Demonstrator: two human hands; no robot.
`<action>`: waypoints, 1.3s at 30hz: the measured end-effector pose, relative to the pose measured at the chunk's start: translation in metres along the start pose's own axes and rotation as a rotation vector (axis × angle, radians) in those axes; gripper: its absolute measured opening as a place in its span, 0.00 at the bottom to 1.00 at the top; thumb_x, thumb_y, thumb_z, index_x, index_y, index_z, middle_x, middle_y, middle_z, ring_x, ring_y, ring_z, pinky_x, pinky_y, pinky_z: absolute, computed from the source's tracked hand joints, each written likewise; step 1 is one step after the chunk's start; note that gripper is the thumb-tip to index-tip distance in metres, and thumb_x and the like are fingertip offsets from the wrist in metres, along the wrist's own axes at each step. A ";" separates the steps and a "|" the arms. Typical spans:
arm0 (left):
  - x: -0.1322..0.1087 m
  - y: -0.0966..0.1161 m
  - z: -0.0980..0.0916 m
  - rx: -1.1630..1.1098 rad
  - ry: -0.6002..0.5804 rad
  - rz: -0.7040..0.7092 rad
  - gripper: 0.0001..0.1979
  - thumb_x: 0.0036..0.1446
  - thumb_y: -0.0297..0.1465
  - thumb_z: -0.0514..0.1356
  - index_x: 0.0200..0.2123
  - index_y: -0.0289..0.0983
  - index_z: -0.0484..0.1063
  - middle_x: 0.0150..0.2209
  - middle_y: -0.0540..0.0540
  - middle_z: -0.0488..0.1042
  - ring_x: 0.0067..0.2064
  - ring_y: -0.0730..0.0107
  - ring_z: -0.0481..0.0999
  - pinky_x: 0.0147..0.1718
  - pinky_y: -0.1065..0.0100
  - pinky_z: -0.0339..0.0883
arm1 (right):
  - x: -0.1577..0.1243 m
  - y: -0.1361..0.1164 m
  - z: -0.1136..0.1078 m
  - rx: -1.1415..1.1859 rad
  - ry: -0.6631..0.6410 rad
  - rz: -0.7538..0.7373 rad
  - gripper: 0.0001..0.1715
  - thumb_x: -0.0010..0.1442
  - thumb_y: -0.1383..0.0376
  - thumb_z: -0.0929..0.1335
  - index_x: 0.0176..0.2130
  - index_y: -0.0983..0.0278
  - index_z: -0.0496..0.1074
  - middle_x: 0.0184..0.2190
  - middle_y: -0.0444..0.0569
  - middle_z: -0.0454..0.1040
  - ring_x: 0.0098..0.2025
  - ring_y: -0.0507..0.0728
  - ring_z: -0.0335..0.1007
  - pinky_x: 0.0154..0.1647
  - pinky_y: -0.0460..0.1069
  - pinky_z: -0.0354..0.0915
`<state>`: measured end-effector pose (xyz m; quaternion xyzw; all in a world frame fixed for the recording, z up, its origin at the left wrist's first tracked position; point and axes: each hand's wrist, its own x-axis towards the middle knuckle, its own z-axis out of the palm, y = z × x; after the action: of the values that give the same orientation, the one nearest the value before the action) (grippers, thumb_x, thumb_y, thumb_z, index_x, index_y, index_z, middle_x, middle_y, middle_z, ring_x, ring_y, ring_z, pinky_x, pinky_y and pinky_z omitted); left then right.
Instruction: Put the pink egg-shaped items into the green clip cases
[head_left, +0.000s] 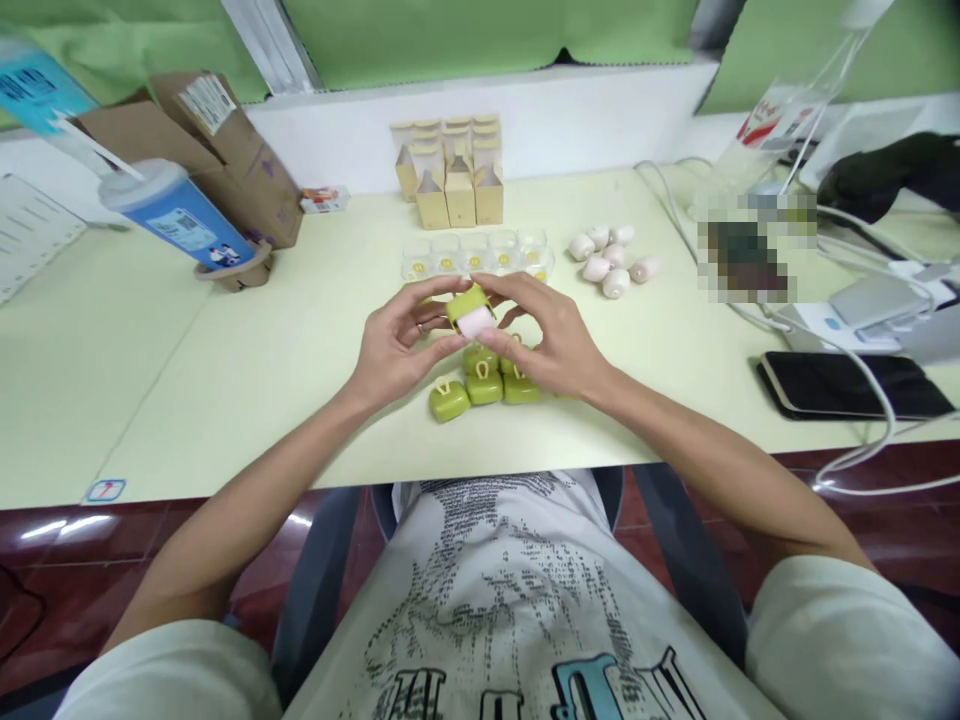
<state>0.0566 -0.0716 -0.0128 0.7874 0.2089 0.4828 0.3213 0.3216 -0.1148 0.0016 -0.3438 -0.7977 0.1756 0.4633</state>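
Observation:
Between my hands, above the table, is a small green case (pixel 468 303) with a pale pink piece (pixel 476 322) showing at its lower side. My left hand (pixel 401 345) grips it from the left with thumb and fingers. From the right, my right hand (pixel 551 335) pinches the same case. Just below lie several green cases (pixel 450 400) with yellow loops on top, partly hidden by my right hand. Behind my hands sits a clear tray (pixel 459 247) of round cups with yellow marks. Several pale pink rounded pieces (pixel 615 284) are grouped to the right.
Open-topped cardboard boxes (pixel 460 190) stand at the back wall. At left are a blue-labelled cup (pixel 184 215) in a holder and a brown carton (pixel 255 180). A black phone (pixel 851 385) and white cables (pixel 874 370) occupy the right side.

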 end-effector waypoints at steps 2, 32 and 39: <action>0.000 0.000 0.003 0.047 0.012 0.075 0.38 0.64 0.51 0.83 0.72 0.52 0.79 0.72 0.40 0.81 0.63 0.54 0.93 0.63 0.53 0.94 | 0.002 -0.005 -0.002 0.131 -0.011 0.125 0.40 0.77 0.34 0.74 0.73 0.54 0.82 0.67 0.56 0.86 0.60 0.65 0.87 0.60 0.62 0.87; 0.007 -0.048 -0.080 0.362 -0.092 -0.222 0.43 0.51 0.65 0.81 0.58 0.43 0.81 0.54 0.42 0.79 0.47 0.62 0.80 0.45 0.59 0.83 | 0.103 0.020 0.040 -0.563 -0.451 0.282 0.26 0.76 0.66 0.77 0.68 0.68 0.80 0.68 0.71 0.74 0.59 0.72 0.81 0.63 0.64 0.74; 0.002 -0.056 -0.069 0.395 -0.019 -0.248 0.34 0.70 0.64 0.66 0.61 0.42 0.78 0.57 0.40 0.77 0.54 0.58 0.81 0.52 0.56 0.84 | 0.105 0.020 0.049 -0.617 -0.466 0.284 0.23 0.77 0.65 0.77 0.68 0.66 0.80 0.69 0.71 0.73 0.56 0.72 0.83 0.63 0.66 0.77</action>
<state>-0.0055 -0.0101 -0.0286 0.8079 0.3916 0.3817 0.2198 0.2520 -0.0239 0.0294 -0.5243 -0.8412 0.0632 0.1167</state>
